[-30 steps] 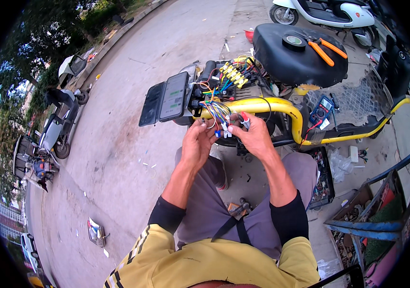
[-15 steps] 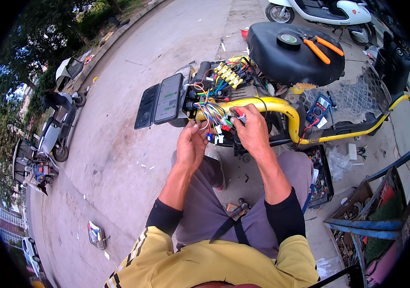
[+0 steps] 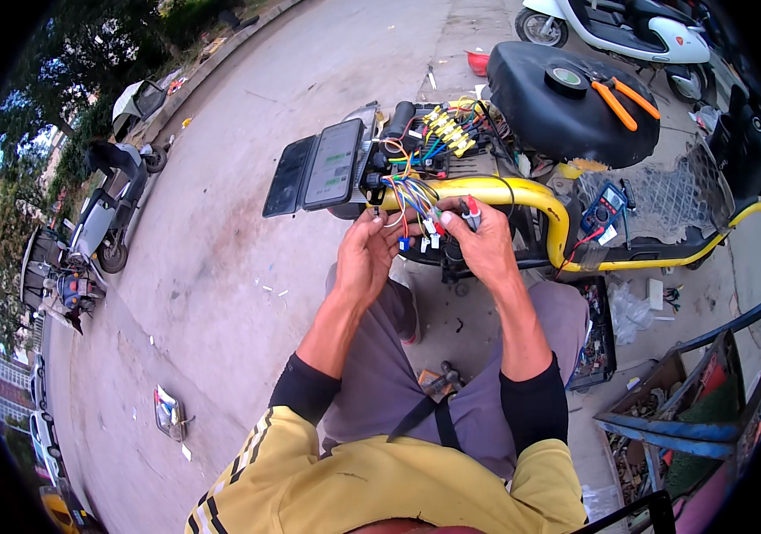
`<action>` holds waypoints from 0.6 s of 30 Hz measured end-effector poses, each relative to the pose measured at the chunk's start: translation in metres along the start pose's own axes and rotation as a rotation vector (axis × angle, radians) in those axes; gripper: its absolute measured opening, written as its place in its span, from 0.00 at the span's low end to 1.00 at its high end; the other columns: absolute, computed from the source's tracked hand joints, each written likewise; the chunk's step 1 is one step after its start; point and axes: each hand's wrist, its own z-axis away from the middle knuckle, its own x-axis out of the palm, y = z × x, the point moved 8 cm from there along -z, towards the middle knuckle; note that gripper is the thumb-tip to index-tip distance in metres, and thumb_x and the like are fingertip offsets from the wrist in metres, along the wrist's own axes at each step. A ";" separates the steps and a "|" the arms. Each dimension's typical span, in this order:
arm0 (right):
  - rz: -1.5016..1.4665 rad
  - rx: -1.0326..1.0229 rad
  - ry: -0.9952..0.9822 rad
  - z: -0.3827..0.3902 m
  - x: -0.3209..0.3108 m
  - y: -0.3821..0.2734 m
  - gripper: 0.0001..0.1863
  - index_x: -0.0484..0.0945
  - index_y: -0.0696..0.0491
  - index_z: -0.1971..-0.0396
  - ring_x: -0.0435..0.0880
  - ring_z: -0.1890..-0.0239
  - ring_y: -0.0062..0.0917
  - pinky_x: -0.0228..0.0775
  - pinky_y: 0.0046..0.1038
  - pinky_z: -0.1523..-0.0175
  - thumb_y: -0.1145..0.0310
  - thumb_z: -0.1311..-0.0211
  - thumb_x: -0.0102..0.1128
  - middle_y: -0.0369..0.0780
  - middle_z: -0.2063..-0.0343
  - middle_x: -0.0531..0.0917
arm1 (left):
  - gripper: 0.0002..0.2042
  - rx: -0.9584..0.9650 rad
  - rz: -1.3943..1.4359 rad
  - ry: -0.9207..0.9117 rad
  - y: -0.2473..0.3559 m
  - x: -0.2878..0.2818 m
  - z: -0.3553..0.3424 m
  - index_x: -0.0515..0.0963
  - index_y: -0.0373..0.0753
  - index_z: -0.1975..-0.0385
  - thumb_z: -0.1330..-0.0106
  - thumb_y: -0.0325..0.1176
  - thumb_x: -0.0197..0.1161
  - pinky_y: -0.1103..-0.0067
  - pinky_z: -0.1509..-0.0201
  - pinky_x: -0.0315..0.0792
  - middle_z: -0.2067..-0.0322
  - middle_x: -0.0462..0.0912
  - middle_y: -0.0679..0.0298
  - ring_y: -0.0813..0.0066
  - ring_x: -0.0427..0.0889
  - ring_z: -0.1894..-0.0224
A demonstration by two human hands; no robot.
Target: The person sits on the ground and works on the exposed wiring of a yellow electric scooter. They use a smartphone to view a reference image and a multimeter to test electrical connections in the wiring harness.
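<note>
A bundle of coloured wires [image 3: 411, 194] with small white and blue connectors [image 3: 430, 238] hangs by the yellow frame tube [image 3: 478, 189] of a partly stripped electric scooter. My left hand [image 3: 368, 258] is at the bundle's left, thumb and fingertips pinched together; what lies in the pinch is too small to make out. On the right side of the bundle, my right hand [image 3: 487, 245] is closed around a red-and-grey probe-like piece [image 3: 471, 210], its fingers touching the connectors. Behind my left hand, an open phone-like device with a lit screen [image 3: 331, 165] rests tilted.
Orange-handled pliers [image 3: 622, 102] and a tape roll [image 3: 565, 80] lie on the black seat [image 3: 541, 125]. A multimeter [image 3: 606, 209] sits on the footboard, right. Yellow terminal blocks [image 3: 450, 129] stand among wires. Below right are a parts tray [image 3: 598, 356] and a blue metal rack [image 3: 665, 432].
My view has shifted, so the scooter sits slightly farther right in the picture. Both hands remain at the wire bundle, and the red-and-grey piece stays in my right hand.
</note>
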 end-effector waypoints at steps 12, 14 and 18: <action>0.109 0.001 -0.056 0.006 0.002 0.005 0.12 0.85 0.60 0.53 0.86 0.62 0.20 0.77 0.27 0.52 0.75 0.35 0.67 0.40 0.65 0.90 | 0.22 0.000 0.054 -0.016 0.004 0.010 0.005 0.64 0.30 0.35 0.26 0.32 0.47 0.64 0.38 0.76 0.37 0.75 0.46 0.49 0.82 0.40; 0.110 0.010 -0.038 0.006 0.001 0.005 0.11 0.85 0.60 0.53 0.85 0.62 0.19 0.77 0.27 0.52 0.75 0.35 0.67 0.39 0.66 0.90 | 0.21 0.007 0.043 -0.026 0.006 0.011 0.005 0.64 0.30 0.36 0.26 0.32 0.47 0.64 0.38 0.77 0.38 0.76 0.46 0.50 0.82 0.40; 0.089 0.022 -0.018 0.004 -0.001 0.002 0.11 0.85 0.61 0.54 0.85 0.63 0.18 0.77 0.25 0.53 0.75 0.34 0.67 0.37 0.66 0.89 | 0.20 0.018 0.026 -0.007 0.008 0.007 0.006 0.65 0.30 0.37 0.25 0.33 0.47 0.64 0.38 0.78 0.40 0.78 0.45 0.52 0.83 0.41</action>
